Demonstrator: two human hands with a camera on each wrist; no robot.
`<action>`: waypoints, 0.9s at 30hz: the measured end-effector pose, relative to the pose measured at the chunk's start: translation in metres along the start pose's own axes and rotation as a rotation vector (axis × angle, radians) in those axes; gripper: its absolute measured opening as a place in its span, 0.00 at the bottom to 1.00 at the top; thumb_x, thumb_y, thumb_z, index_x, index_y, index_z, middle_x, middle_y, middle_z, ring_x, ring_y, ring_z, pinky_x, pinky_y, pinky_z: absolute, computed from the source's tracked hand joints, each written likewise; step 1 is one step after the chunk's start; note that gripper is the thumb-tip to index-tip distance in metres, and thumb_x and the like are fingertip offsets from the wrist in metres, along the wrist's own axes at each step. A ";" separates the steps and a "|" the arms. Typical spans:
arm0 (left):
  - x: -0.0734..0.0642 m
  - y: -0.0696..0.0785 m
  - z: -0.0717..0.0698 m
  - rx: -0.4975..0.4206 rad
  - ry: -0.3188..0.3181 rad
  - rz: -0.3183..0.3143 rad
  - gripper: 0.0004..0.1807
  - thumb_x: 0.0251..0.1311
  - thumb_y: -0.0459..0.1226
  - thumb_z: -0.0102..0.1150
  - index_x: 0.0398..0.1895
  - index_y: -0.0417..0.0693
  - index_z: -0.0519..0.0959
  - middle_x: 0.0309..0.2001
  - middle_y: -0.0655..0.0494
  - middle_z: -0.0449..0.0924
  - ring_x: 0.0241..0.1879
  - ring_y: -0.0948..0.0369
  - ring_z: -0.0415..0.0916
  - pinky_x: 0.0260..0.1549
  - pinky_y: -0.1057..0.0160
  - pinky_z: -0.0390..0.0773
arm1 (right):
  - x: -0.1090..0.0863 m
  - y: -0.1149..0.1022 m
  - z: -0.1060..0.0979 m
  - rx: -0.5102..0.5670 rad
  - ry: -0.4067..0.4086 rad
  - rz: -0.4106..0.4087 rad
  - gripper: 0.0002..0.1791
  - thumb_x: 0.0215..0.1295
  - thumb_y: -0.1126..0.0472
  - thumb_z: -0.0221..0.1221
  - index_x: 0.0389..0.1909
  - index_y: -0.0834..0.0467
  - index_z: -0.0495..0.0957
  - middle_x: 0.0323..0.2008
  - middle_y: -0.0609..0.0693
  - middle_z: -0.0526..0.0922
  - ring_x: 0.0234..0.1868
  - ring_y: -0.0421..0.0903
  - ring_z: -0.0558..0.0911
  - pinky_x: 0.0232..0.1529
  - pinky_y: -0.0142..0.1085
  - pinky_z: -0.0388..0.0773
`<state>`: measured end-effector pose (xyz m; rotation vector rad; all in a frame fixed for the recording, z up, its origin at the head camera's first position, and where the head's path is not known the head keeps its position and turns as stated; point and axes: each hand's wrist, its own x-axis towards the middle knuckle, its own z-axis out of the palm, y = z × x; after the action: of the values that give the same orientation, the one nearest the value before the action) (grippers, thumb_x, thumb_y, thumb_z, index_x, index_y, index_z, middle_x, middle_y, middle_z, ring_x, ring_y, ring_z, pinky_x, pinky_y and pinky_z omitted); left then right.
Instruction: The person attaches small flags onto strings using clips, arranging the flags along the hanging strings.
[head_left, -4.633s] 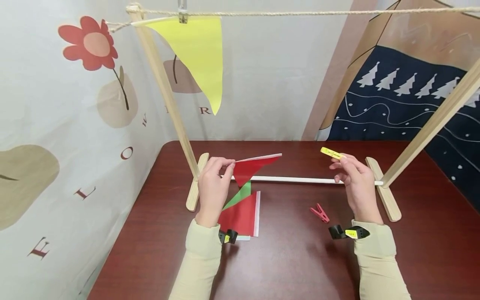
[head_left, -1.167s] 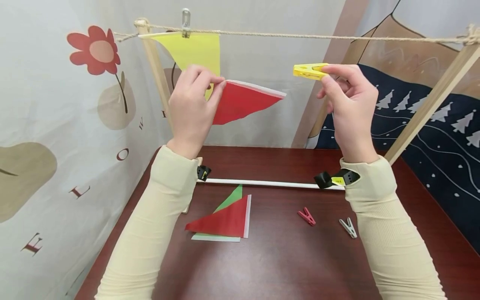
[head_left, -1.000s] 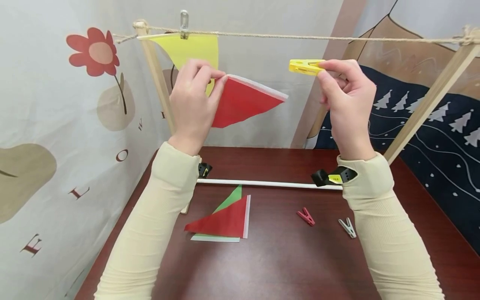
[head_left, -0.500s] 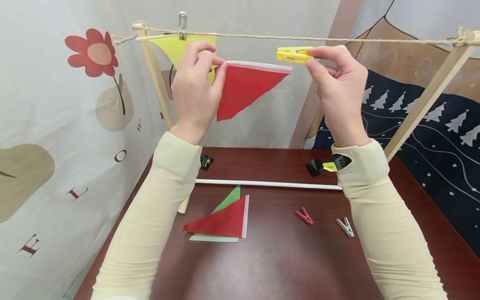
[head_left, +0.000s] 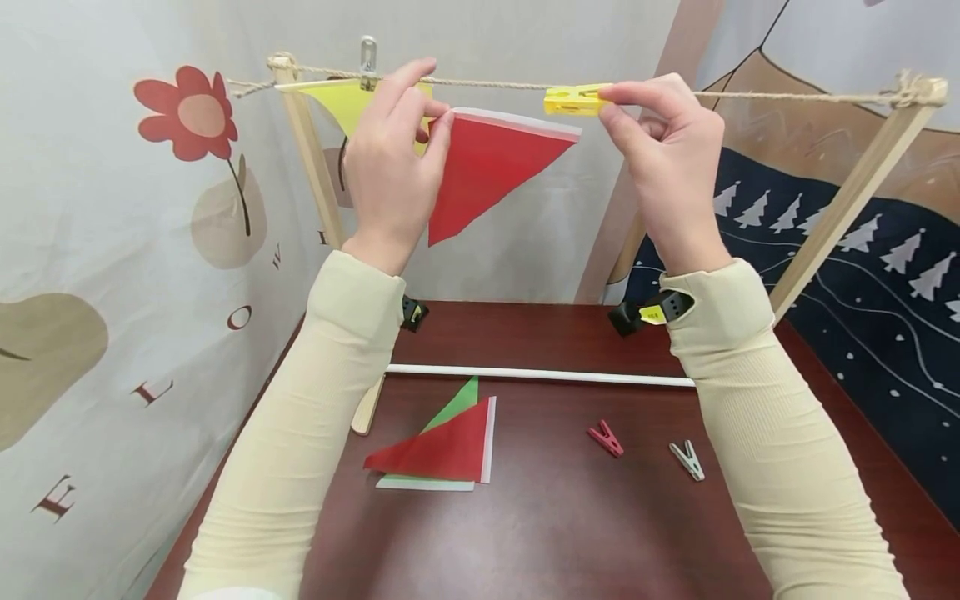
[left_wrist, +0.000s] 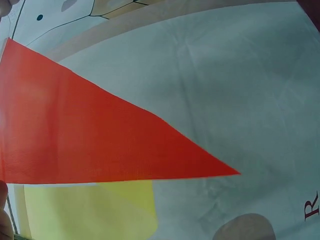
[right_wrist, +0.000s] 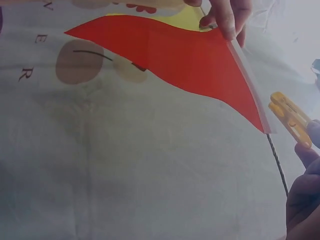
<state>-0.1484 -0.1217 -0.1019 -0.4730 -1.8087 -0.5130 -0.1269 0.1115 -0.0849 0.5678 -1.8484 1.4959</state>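
Between thumb and fingers, my left hand (head_left: pixel 397 162) pinches the upper left corner of a red pennant (head_left: pixel 487 167) with a white top edge. The pennant hangs just below the rope (head_left: pixel 495 84), its tip pointing down. My right hand (head_left: pixel 667 158) pinches a yellow clothespin (head_left: pixel 573 100) by its handle end; its nose points left, above the pennant's right part. In the right wrist view the clothespin (right_wrist: pixel 290 117) is apart from the pennant's white edge. A yellow pennant (head_left: pixel 337 102), partly behind my left hand, hangs from the rope under a clear clip (head_left: pixel 368 62).
On the table (head_left: pixel 540 517) lie a second red pennant (head_left: pixel 442 446) over a green one (head_left: pixel 456 406), a red clothespin (head_left: pixel 605 438) and a white clothespin (head_left: pixel 687 460). Wooden posts (head_left: pixel 862 196) hold the rope; a white rod (head_left: pixel 540 375) runs low between them.
Both hands have risen from near the table to the rope, carrying the red pennant and the yellow clothespin. Lately the clothespin has moved left and the pennant's top edge has come up closer to the rope.
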 end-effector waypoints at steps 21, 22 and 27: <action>0.022 0.011 0.011 0.063 -0.120 -0.158 0.13 0.61 0.41 0.40 0.38 0.46 0.75 0.47 0.69 0.76 0.22 0.62 0.65 0.23 0.67 0.61 | 0.022 -0.007 0.012 -0.034 -0.050 0.006 0.10 0.56 0.62 0.59 0.40 0.54 0.82 0.40 0.50 0.75 0.36 0.46 0.76 0.44 0.29 0.71; 0.022 0.011 0.011 0.061 -0.129 -0.165 0.13 0.61 0.41 0.40 0.36 0.46 0.74 0.49 0.70 0.75 0.23 0.63 0.66 0.24 0.68 0.61 | 0.023 -0.008 0.012 -0.036 -0.049 0.005 0.09 0.56 0.62 0.59 0.38 0.55 0.82 0.39 0.50 0.75 0.36 0.45 0.75 0.43 0.29 0.71; 0.021 0.011 0.011 0.056 -0.167 -0.208 0.13 0.61 0.43 0.40 0.34 0.45 0.72 0.51 0.72 0.73 0.26 0.63 0.70 0.27 0.68 0.64 | 0.026 -0.012 0.016 -0.081 -0.043 -0.009 0.06 0.57 0.62 0.58 0.28 0.59 0.83 0.35 0.47 0.75 0.39 0.40 0.71 0.41 0.27 0.71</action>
<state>-0.1569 -0.1045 -0.0831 -0.2975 -2.0402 -0.5778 -0.1398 0.0954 -0.0599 0.5731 -1.9267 1.4065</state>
